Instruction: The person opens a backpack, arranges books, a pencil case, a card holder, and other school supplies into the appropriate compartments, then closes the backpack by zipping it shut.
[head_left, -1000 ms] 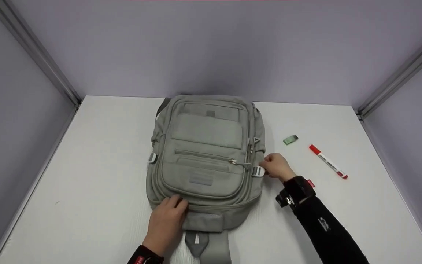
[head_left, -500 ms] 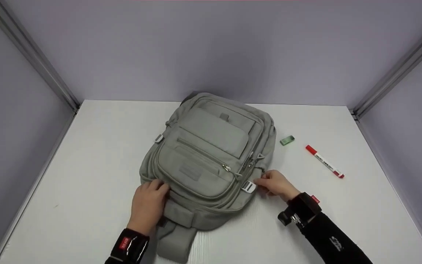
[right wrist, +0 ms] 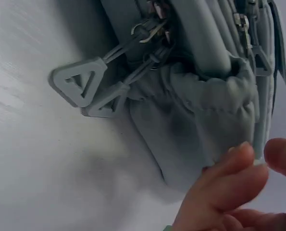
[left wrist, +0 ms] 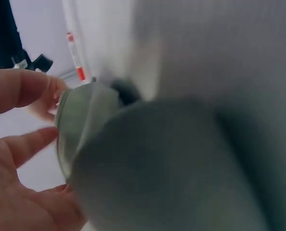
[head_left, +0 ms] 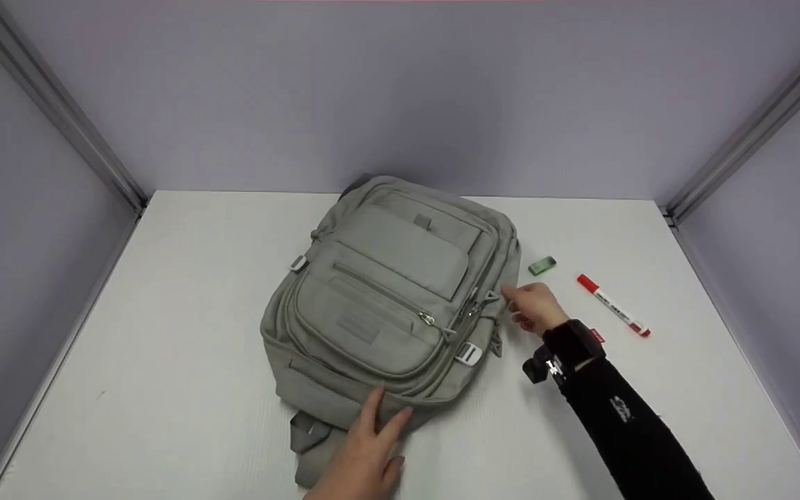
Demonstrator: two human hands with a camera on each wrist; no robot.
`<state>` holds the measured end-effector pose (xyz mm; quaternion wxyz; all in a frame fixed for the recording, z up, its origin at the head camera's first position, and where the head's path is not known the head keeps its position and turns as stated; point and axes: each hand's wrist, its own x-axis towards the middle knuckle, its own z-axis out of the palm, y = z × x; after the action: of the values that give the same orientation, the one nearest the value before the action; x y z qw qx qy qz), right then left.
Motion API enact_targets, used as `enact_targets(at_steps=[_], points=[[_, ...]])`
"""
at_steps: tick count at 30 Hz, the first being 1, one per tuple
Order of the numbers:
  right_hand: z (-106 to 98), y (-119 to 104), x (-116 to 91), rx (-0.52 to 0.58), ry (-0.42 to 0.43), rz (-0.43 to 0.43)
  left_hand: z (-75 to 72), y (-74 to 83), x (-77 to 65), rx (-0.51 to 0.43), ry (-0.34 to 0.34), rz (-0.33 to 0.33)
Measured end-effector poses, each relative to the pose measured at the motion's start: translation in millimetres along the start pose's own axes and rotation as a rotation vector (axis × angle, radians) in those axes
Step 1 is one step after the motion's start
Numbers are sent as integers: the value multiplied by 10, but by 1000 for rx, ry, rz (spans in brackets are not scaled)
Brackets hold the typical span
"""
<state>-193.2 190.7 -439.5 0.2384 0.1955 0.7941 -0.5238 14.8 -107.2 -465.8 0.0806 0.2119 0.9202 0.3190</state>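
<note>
A grey-green backpack [head_left: 386,292] lies front side up on the white table, turned at an angle. My left hand [head_left: 365,448] touches its bottom edge with spread, fairly straight fingers; in the left wrist view the left hand [left wrist: 25,154] reaches toward the blurred fabric. Beside the bag's right side is my right hand [head_left: 535,305], its fingers loosely bent close to the side pocket. The right wrist view shows the right hand [right wrist: 229,192] by that gathered pocket [right wrist: 186,110], with nothing seen between thumb and fingers. Two triangular zipper pulls [right wrist: 80,82] dangle from the bag's side.
Right of the bag lie a small green object [head_left: 542,265] and a red-and-white marker [head_left: 613,305]. A wide strap [head_left: 320,458] extends from the bag's lower end toward the front. Grey panels [head_left: 407,97] stand around the table [head_left: 129,333].
The backpack has turned clockwise. My left hand has let go of the lower left corner and moved right along the bottom edge. My right hand has left the white buckle and moved up the side.
</note>
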Motion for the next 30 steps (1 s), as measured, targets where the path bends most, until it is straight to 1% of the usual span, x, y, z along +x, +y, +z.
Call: enact_targets(at_steps=[1, 3, 5, 6, 10, 12, 14, 17, 19, 21, 24, 26, 28, 30], points=[[19, 11, 13, -20, 15, -12, 16, -11, 4, -2, 0, -5], [50, 47, 20, -55, 43, -35, 23, -39, 16, 8, 21, -9], [68, 100, 7, -80, 60, -47, 7, -80, 22, 34, 60, 5], [76, 130, -7, -89, 66, -49, -9, -107, 28, 43, 72, 1], [103, 256, -95, -84, 64, -49, -75, -243, 64, 76, 171, -13], [130, 319, -148, -65, 67, -53, -111, -320, 93, 87, 212, -42], [170, 380, -212, -33, 58, -56, -141, -400, 123, 103, 267, -46], [259, 476, -311, 46, 46, -47, -199, -511, 170, 125, 317, -63], [331, 534, -380, 101, 36, -33, -242, -575, 202, 130, 332, -77], [403, 586, -442, 150, 28, -16, -279, -626, 232, 135, 336, -108], [487, 645, -517, 192, 24, -4, -318, -668, 266, 136, 333, -158], [526, 666, -554, 202, 33, -13, -335, -666, 281, 156, 346, -177], [547, 673, -601, 175, 67, -44, -345, -634, 298, 197, 396, -167], [559, 660, -664, 118, 108, -89, -354, -573, 338, 254, 474, -130]])
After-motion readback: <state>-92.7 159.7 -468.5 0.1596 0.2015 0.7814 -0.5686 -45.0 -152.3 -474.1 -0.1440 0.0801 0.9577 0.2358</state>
